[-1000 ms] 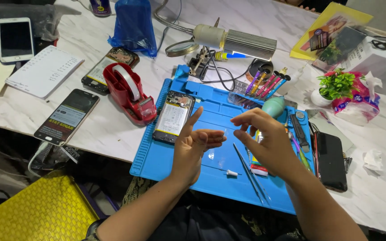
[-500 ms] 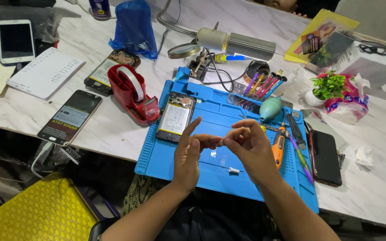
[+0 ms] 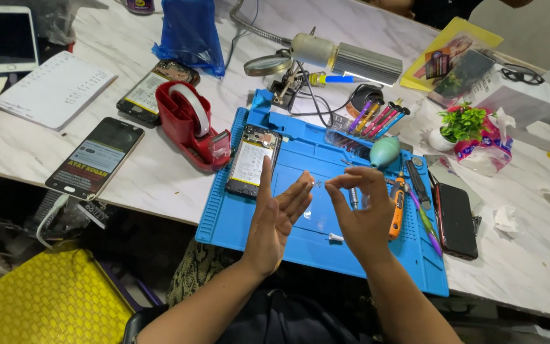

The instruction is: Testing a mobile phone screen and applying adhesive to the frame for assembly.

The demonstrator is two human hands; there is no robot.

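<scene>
Blue mat (image 3: 243, 223) now lies under hands drawn closer together than a second ago: the left hand (image 3: 278, 216) flat and released, the right hand (image 3: 358, 210) pinching a tiny part (image 3: 317, 183) at its fingertips, suggesting careful alignment.

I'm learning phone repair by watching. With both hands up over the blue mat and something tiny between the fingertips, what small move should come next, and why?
Probably lower both hands toward the mat. The left hand and right hand pinch a tiny, unclear piece in mid-air; if dropped from there it could bounce off. The opened phone lies just left.
</scene>
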